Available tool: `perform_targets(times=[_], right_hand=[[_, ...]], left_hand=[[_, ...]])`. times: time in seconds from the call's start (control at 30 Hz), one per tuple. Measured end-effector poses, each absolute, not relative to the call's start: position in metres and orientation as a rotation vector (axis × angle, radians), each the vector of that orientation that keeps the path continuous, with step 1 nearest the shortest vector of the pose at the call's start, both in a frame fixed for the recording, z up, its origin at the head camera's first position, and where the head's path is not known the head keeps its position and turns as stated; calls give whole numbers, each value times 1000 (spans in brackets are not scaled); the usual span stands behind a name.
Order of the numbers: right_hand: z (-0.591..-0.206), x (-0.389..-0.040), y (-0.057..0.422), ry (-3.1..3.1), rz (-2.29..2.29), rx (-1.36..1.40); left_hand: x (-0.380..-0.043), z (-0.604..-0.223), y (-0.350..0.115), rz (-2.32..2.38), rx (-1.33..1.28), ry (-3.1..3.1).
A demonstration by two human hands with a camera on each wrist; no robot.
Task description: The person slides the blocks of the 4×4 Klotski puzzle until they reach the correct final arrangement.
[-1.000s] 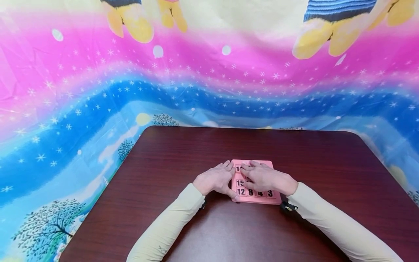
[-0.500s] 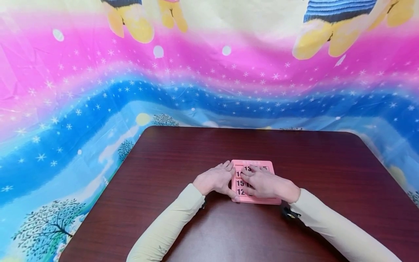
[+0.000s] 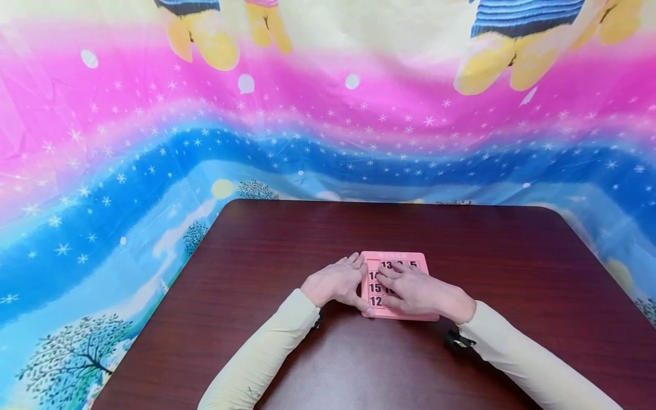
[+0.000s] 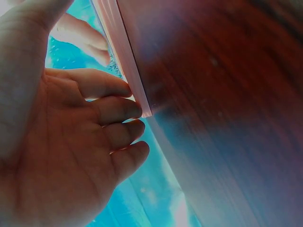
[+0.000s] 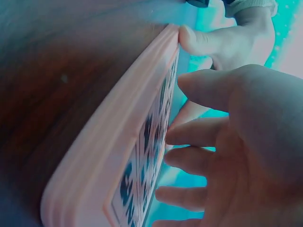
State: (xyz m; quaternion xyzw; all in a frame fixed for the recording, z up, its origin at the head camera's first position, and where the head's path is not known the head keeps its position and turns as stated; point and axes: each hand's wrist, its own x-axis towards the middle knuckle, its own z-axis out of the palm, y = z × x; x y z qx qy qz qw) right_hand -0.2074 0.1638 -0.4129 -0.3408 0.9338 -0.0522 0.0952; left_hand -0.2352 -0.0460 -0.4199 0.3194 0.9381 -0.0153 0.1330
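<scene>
A pink sliding number puzzle lies flat on the dark wood table. Black numbers mark its tiles; 13, 5, 14, 15 and 12 can be read, and a bare slot shows at the grid's top left corner. My left hand rests along the puzzle's left edge, fingers by the far corner and thumb on the near one. In the left wrist view its fingers touch the frame's side, loosely bent. Over the tiles my right hand reaches in from the right with fingers spread, hiding several numbers. Its fingertips are at the tiles near 14.
The reddish-brown table has rounded far corners. Behind it hangs a colourful printed cloth with snowflakes and trees. A black wrist device sits under the right cuff.
Tile 14 has slid from the top left slot down one row, leaving that slot bare. My right hand has drawn slightly towards me and right, uncovering 13 and 5. The left hand stays put.
</scene>
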Motion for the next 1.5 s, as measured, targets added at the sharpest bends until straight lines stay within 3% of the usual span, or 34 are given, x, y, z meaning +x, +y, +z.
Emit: perform_targets(times=[0.53, 1.5], right_hand=[[-413, -227, 188, 2817, -107, -986], [-415, -233, 169, 2754, -121, -983]], left_hand=[[-235, -421, -46, -58, 928, 2734], [-235, -421, -46, -37, 934, 2729]])
